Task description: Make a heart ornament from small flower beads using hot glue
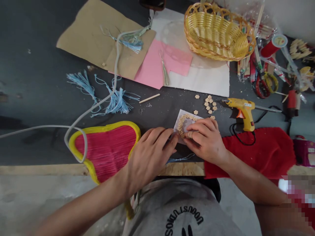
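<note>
A small white card [179, 114] lies near the table's front edge, with a ring of small cream bead-like pieces [181, 125] on it. My left hand [156, 144] is closed at the card's left edge, thumb and fingers together on it. Over the ring's right side, my right hand [208, 139] has its fingers bent in a pinch against the pieces. Whatever sits between those fingertips is too small to make out. Several loose flower-shaped pieces [210, 102] lie just beyond my right hand. Blue threads [182, 158] stick out below the card.
A yellow glue gun [242, 109] lies right, above red felt [265, 147]. A pink panel with yellow edging [105, 149] lies left under a grey cable [88, 111]. Blue tassels [115, 101], a wicker basket [219, 32], scissors [264, 82] and a red thread spool [270, 47] lie farther back.
</note>
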Available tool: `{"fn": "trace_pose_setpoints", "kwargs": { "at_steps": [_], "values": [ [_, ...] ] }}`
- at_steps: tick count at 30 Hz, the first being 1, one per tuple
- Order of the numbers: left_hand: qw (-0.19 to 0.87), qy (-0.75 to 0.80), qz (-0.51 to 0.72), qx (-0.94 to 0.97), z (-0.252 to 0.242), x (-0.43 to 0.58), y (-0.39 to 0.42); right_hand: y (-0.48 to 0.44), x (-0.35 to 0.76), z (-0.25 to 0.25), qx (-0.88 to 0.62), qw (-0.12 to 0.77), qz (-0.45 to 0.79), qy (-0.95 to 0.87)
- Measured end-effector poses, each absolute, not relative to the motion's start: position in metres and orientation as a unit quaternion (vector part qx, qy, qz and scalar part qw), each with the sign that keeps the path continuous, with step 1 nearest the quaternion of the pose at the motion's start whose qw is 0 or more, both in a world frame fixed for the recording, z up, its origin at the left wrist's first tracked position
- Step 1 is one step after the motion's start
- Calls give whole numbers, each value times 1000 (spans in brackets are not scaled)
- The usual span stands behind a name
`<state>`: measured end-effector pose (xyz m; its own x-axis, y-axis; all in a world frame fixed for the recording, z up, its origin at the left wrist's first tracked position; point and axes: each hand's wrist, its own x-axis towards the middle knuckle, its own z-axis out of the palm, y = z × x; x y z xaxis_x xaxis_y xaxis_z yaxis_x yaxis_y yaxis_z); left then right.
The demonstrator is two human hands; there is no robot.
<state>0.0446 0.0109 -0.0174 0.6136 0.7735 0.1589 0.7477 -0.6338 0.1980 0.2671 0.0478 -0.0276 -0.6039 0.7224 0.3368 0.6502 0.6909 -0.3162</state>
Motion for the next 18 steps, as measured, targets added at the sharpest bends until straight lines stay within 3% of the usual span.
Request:
{"fn": "trace_pose_setpoints", "kwargs": {
  "at_steps": [18],
  "values": [
    [99,300,122,941,-22,19,37,24,264,-26,-478,209,62,-851]
  ]
}}
